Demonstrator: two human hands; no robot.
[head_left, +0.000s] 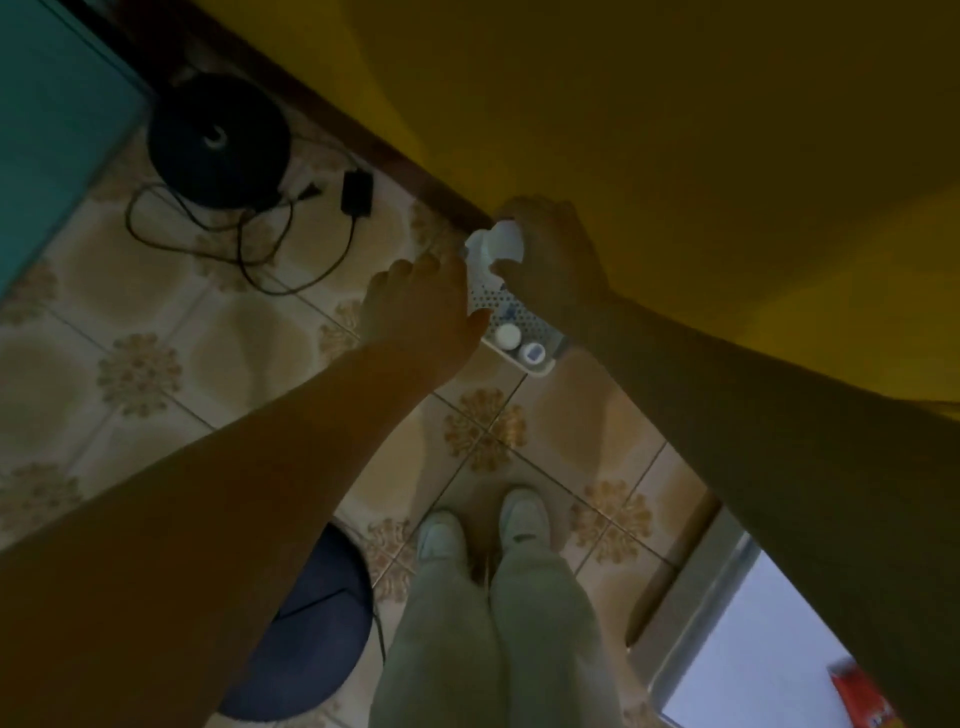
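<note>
White bottle (500, 243) gripped by right hand (553, 254) over basket (501, 305); left hand (415, 306) beside, grip unclear

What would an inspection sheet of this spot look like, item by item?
Surface: patterned floor tiles, seen from above.
Job's things: white container held over a white perforated basket; two small round jars sit in the basket.
Clutter: black round device, black adapter, dark blue round object.
Grips: right hand holds the white container; left hand is at the basket's side, hold unclear.
Cables: black cable lies in loose loops on the tiles beside the device.
Surroundings: yellow wall, teal cabinet, the person's pale shoes.
</note>
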